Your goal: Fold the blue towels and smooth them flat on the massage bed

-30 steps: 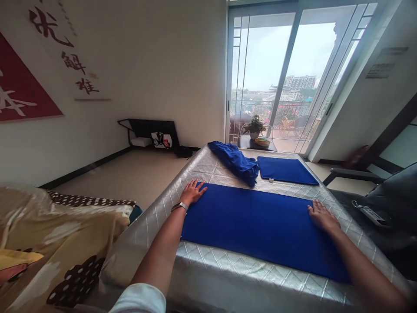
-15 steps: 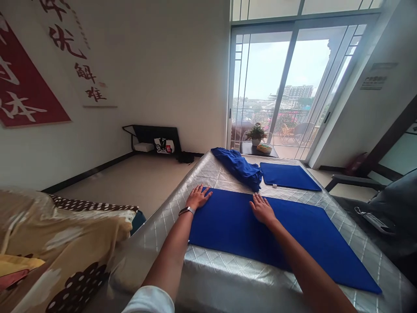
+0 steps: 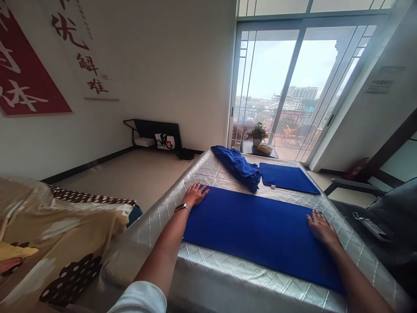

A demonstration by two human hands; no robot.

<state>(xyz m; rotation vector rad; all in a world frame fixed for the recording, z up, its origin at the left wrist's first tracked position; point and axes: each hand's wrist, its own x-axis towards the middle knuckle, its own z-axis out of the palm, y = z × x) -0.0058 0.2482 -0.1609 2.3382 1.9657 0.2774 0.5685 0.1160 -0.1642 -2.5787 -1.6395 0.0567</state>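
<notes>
A long blue folded cloth (image 3: 254, 230) lies flat and smooth on a table with a silver quilted cover (image 3: 228, 174). My left hand (image 3: 196, 194) rests open on its far left corner, palm down, with a band on the wrist. Over at the far right corner, my right hand (image 3: 323, 228) lies flat on the same cloth, fingers stretched out. Beyond it are a crumpled blue cloth (image 3: 237, 167) and a smaller, neatly flat blue piece (image 3: 289, 177) with a small white tag at its near edge. Neither hand touches those two.
A bed or sofa with a brown patterned cover (image 3: 65, 234) stands at the left. At the right is a dark chair (image 3: 394, 208) with a white power strip (image 3: 373, 226) on it. A potted plant (image 3: 257, 132) sits on a small table by the sliding glass door (image 3: 302, 87).
My right hand has slid right across the blue cloth, from its middle to the far right corner. My left hand stays at the left corner. The view has shifted slightly.
</notes>
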